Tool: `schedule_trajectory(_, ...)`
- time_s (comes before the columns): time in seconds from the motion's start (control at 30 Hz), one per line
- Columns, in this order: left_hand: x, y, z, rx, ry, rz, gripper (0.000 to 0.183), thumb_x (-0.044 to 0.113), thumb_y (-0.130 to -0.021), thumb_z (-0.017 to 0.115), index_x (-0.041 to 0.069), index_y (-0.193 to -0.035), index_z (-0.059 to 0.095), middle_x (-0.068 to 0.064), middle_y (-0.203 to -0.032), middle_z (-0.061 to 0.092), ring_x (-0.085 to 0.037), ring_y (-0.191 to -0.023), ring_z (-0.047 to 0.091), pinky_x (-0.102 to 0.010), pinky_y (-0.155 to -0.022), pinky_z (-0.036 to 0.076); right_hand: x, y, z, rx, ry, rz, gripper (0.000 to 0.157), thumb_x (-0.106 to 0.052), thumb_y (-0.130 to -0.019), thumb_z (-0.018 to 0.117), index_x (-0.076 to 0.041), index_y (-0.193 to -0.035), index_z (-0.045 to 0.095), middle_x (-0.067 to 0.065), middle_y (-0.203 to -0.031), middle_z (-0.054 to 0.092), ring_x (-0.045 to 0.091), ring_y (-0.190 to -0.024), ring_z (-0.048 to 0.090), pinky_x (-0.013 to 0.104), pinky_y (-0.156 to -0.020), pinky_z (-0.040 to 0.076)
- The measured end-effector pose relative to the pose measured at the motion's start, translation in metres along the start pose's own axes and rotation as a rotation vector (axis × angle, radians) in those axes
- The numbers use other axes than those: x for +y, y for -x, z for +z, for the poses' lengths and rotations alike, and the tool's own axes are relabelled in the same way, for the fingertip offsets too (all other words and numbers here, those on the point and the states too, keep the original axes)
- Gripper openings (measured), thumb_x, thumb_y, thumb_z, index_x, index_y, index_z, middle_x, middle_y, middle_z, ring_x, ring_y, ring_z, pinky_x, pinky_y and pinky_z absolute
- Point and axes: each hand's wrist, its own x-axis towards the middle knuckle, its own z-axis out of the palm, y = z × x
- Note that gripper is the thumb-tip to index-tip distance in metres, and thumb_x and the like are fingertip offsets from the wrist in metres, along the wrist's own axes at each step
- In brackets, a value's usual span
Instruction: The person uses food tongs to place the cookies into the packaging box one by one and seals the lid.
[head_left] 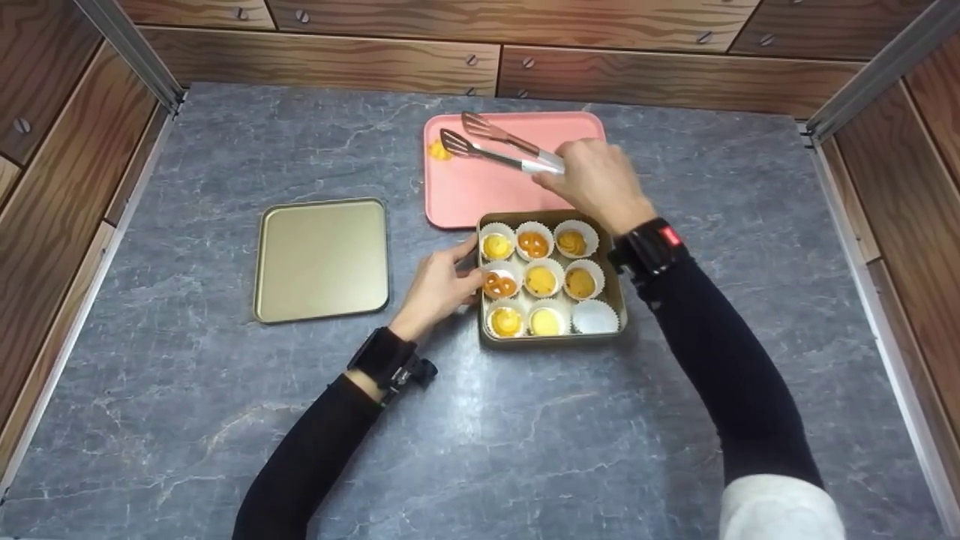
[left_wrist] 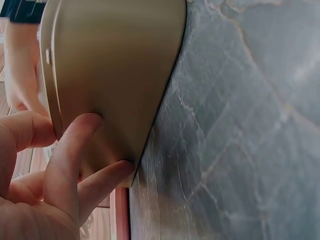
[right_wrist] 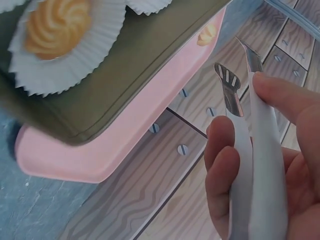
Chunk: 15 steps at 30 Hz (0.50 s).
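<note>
A gold square tin (head_left: 553, 342) holds several white paper cups with yellow cookies and pretzel shapes; the near right paper cup (head_left: 596, 318) shows only white. My left hand (head_left: 442, 285) grips the tin's left wall, thumb at the rim and fingers against the outside, as the left wrist view shows. My right hand (head_left: 600, 180) holds silver-handled tongs (right_wrist: 267, 165) with slotted tips, spread apart, over the pink tray (head_left: 517, 187). Close to the tong tips lies a small yellow cookie (head_left: 439, 151) on the tray's left side. Between the tips nothing shows.
A gold square lid (head_left: 322, 261) lies on the grey marbled table (head_left: 480, 450), left of the tin. The pink tray sits directly behind the tin. Wood-patterned panels (head_left: 390, 64) border the table at the back and sides.
</note>
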Motion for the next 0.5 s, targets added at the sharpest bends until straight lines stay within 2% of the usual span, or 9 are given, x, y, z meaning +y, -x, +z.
schedule_trajectory(0.17, -0.001, -0.002, 0.000, -0.008, -0.003, 0.009, 0.070, 0.010, -0.097, 0.068, 0.013, -0.159, 0.037, -0.015, -0.162, 0.040, -0.026, -0.070, 0.073, -0.043, -0.059, 0.063, -0.005, -0.013, 0.008, 0.030, 0.021, -0.019, 0.040, -0.040, -0.095, 0.074, 0.000, -0.090, 0.071, 0.007, -0.077, 0.061, 0.024, -0.066, 0.053, 0.036, -0.057, 0.044)
schedule_trajectory(0.3, -0.001, -0.001, -0.001, 0.001, -0.019, 0.036, 0.068, 0.011, -0.097, 0.069, 0.010, -0.158, 0.038, -0.016, -0.160, 0.042, -0.024, -0.068, 0.072, -0.037, -0.056, 0.062, -0.009, -0.019, 0.013, 0.046, 0.037, -0.033, 0.041, -0.039, -0.095, 0.074, 0.000, -0.084, 0.069, 0.007, -0.074, 0.059, 0.026, -0.067, 0.054, 0.040, -0.060, 0.046)
schedule_trajectory(0.4, -0.001, -0.001, -0.001, 0.008, -0.040, 0.054, 0.068, 0.012, -0.098, 0.069, 0.010, -0.158, 0.038, -0.016, -0.159, 0.044, -0.030, -0.065, 0.069, -0.035, -0.052, 0.060, -0.012, -0.022, 0.016, 0.044, 0.061, -0.024, 0.042, -0.041, -0.095, 0.073, -0.001, -0.082, 0.067, 0.008, -0.074, 0.059, 0.029, -0.070, 0.055, 0.044, -0.064, 0.048)
schedule_trajectory(0.5, -0.001, -0.001, 0.000, 0.010, -0.046, 0.051, 0.068, 0.013, -0.098, 0.069, 0.011, -0.158, 0.039, -0.016, -0.157, 0.047, -0.036, -0.063, 0.067, -0.037, -0.050, 0.059, -0.015, -0.025, 0.018, 0.027, 0.068, -0.011, 0.042, -0.042, -0.095, 0.072, -0.001, -0.083, 0.067, 0.009, -0.077, 0.059, 0.030, -0.071, 0.056, 0.045, -0.066, 0.049)
